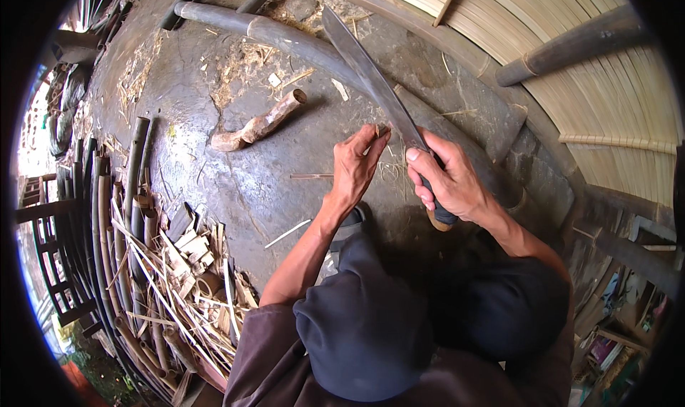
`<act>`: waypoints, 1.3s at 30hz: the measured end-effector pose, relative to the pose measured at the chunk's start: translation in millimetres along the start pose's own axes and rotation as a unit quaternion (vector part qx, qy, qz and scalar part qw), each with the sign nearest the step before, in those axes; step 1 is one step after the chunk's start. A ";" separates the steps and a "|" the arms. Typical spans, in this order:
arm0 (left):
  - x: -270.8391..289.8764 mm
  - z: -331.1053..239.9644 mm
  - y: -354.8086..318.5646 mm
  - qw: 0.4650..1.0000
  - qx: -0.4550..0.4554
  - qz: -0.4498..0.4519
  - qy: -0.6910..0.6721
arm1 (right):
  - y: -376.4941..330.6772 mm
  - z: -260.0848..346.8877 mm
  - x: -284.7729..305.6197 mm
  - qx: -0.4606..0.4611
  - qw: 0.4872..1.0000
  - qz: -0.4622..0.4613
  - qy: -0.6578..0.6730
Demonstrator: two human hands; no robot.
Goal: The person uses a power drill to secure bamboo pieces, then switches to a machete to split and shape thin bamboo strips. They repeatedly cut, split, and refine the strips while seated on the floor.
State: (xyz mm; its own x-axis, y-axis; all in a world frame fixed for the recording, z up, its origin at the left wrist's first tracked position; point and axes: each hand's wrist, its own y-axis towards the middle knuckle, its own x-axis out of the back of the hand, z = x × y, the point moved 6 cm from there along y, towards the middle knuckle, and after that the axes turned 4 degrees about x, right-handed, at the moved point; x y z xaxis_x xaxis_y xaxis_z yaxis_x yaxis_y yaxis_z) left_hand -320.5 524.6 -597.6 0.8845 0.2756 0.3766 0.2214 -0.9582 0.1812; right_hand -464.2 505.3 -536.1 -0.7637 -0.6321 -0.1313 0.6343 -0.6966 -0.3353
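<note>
My right hand (457,175) is wrapped round the dark handle of a machete (371,79), its thumb near the base of the blade. The long dark blade points up and to the left, its tip over the bamboo pole behind. Just left of the blade's lower part, my left hand (351,163) is closed, thumb and fingertips pinched together. Something small and thin seems to be between them, too small to name. Whether the fingertips touch the blade, I cannot tell. A crooked piece of wood (258,124) lies on the floor beyond my left hand.
A thick bamboo pole (292,39) lies across the floor ahead. Bamboo poles (135,164) and a heap of split strips and offcuts (196,264) are at the left. A slatted bamboo panel (599,100) stands at the right. Chips and thin strips litter the grey floor (189,157).
</note>
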 end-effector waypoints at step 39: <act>-3.9 -9.7 11.9 0.990 0.010 0.139 0.028 | -0.4 2.0 4.4 -0.032 0.999 -0.012 -0.013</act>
State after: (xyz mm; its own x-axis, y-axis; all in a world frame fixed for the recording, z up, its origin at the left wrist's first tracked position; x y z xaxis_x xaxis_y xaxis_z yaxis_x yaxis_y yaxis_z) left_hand -325.3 512.9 -588.1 0.8883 0.0047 0.4592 -0.0184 -0.9988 0.0458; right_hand -467.5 502.2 -534.6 -0.7742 -0.6253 -0.0979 0.6065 -0.6888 -0.3971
